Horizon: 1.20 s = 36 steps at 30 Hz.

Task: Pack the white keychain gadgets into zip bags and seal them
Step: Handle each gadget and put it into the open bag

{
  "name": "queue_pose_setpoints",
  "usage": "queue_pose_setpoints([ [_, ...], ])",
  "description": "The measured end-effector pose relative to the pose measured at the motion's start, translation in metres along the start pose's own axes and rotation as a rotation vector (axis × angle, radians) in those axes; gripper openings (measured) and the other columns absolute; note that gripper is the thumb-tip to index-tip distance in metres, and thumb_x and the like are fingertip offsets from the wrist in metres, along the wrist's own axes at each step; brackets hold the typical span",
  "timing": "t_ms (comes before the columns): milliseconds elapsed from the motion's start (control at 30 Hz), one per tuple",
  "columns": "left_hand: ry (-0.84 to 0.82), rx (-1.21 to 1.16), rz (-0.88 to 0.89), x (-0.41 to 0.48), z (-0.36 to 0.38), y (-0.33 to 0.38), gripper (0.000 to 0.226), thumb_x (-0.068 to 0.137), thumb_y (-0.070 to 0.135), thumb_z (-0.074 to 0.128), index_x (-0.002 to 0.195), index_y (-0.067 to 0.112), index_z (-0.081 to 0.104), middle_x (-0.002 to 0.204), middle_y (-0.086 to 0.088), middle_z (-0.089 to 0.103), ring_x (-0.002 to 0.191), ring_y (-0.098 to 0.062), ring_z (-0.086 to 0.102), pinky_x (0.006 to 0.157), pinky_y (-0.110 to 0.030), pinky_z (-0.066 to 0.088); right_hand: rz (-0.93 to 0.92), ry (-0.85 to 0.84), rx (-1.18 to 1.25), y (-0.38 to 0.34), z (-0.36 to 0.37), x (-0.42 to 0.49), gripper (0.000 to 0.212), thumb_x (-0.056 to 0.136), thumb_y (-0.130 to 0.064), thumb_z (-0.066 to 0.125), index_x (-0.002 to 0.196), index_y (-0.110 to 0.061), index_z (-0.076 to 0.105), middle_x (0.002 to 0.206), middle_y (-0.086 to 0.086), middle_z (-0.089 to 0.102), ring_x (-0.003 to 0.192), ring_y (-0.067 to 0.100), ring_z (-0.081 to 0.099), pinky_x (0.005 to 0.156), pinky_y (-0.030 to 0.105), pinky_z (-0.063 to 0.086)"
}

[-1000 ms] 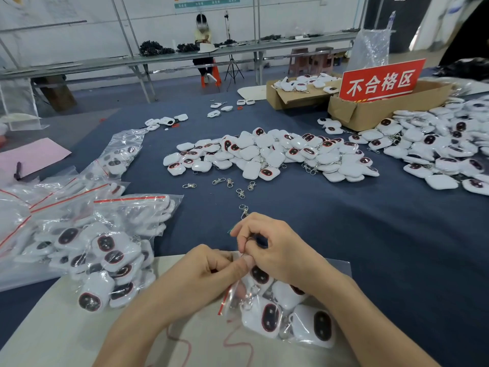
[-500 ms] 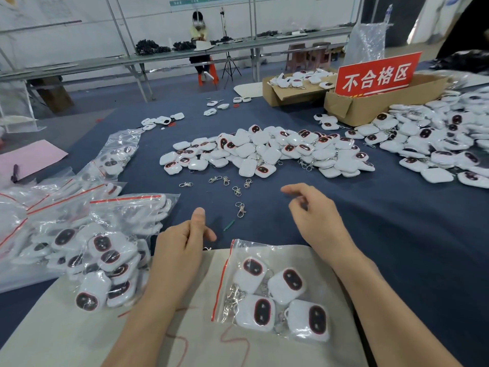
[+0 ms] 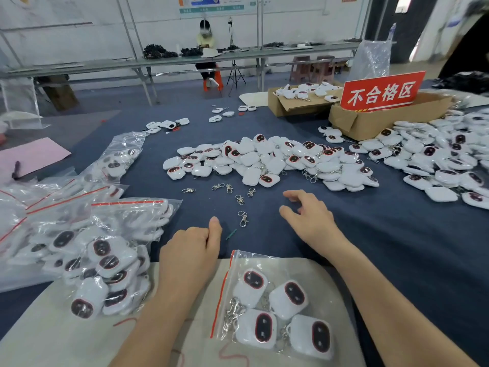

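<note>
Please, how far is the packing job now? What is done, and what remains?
Done: one zip bag with four gadgets lies on the beige mat, seemingly sealed; more filled bags are heaped at the left. In hand: nothing, the left hand and right hand are empty. Left: the loose pile of gadgets ahead.

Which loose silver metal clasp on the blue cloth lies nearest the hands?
The lowest silver metal clasp, alone between left hand and right hand; others lie farther away.
</note>
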<state>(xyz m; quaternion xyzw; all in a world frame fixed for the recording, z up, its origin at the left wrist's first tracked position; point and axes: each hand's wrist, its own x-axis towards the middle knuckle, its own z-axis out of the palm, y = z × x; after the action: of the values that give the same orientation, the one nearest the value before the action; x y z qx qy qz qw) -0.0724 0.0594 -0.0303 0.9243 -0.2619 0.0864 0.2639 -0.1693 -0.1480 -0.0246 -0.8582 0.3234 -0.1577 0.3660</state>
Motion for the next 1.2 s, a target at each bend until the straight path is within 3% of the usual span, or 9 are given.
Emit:
queue_pose_setpoints([
  [233,-0.024,-0.019,-0.003,0.003,0.002,-0.004,0.072,0.104,0.051,0.03,0.049,0.008,0.048,0.05,-0.002,0.054,0.063,-0.029,0.056,0.065,-0.04,0.049,0.005,-0.038,0.127,-0.018,0.008,0.06,0.044,0.104,-0.04,0.044,0.147,-0.031,0.045,0.15,-0.002,0.048,0.137,0.024,0.043,0.118,0.045,0.03],
  [433,-0.06,-0.001,-0.003,0.006,0.004,-0.008,0.076,0.1,0.058,0.022,0.055,0.011,0.062,0.058,0.002,0.064,0.067,-0.021,0.061,0.073,-0.039,0.051,-0.054,0.02,-0.223,-0.033,0.023,0.072,0.033,0.104,-0.034,0.049,0.136,-0.028,0.055,0.137,0.013,0.049,0.124,0.034,0.046,0.107,0.042,0.037],
  [567,-0.064,-0.019,-0.003,0.005,0.004,-0.008,0.075,0.102,0.056,0.024,0.054,0.015,0.063,0.057,0.006,0.065,0.067,-0.017,0.061,0.073,-0.037,0.051,-0.05,-0.088,-0.187,-0.039,0.013,0.065,0.053,0.099,-0.032,0.057,0.149,-0.025,0.039,0.143,0.02,0.041,0.13,0.037,0.043,0.108,0.041,0.039],
  [700,-0.07,-0.052,-0.003,0.005,0.002,-0.006,0.074,0.101,0.058,0.021,0.053,0.021,0.064,0.059,0.01,0.066,0.07,-0.015,0.062,0.074,-0.036,0.051,-0.029,-0.125,-0.232,-0.041,0.003,0.043,0.048,0.097,-0.031,0.06,0.141,-0.02,0.045,0.13,0.013,0.056,0.11,0.027,0.056,0.079,0.031,0.044],
  [800,0.005,-0.244,0.023,0.002,0.0,-0.004,0.066,0.101,0.061,0.024,0.061,0.029,0.065,0.061,0.016,0.064,0.065,-0.005,0.059,0.064,-0.032,0.045,0.047,-0.08,0.159,-0.042,-0.006,0.018,0.03,0.092,-0.03,0.069,0.117,-0.02,0.054,0.116,0.007,0.063,0.085,0.017,0.066,0.066,0.021,0.046],
  [933,-0.035,-0.646,0.135,-0.008,-0.004,0.006,0.036,0.098,0.059,0.042,0.094,0.037,0.069,0.09,0.019,0.068,0.087,-0.004,0.064,0.072,-0.023,0.049,0.12,-0.127,1.055,-0.049,-0.001,-0.031,0.025,0.091,-0.016,0.074,0.106,-0.009,0.055,0.103,0.016,0.075,0.088,0.021,0.077,0.069,0.017,0.057],
  [1067,-0.159,-0.832,0.197,-0.013,-0.008,0.009,0.021,0.097,0.041,0.056,0.109,0.034,0.072,0.1,0.01,0.071,0.091,-0.012,0.067,0.079,-0.022,0.051,0.027,-0.233,1.155,-0.048,0.026,-0.056,0.038,0.074,-0.028,0.076,0.101,-0.01,0.058,0.097,0.013,0.075,0.089,0.018,0.075,0.076,0.024,0.059],
  [1133,-0.168,-0.881,0.17,-0.012,-0.011,0.008,0.019,0.1,0.033,0.057,0.112,0.03,0.072,0.098,0.008,0.074,0.089,-0.011,0.068,0.078,-0.027,0.053,0.03,-0.249,1.077,-0.048,0.034,-0.056,0.035,0.073,-0.032,0.077,0.099,-0.013,0.063,0.093,0.007,0.075,0.085,0.016,0.074,0.076,0.027,0.059],
  [1200,-0.137,-0.93,0.145,-0.011,-0.012,0.007,0.019,0.102,0.028,0.056,0.111,0.028,0.073,0.09,0.012,0.074,0.081,-0.003,0.067,0.071,-0.017,0.05,0.003,-0.257,1.001,-0.045,0.037,-0.052,0.024,0.074,-0.033,0.078,0.093,-0.02,0.071,0.092,0.002,0.076,0.087,0.016,0.074,0.076,0.027,0.059],
])
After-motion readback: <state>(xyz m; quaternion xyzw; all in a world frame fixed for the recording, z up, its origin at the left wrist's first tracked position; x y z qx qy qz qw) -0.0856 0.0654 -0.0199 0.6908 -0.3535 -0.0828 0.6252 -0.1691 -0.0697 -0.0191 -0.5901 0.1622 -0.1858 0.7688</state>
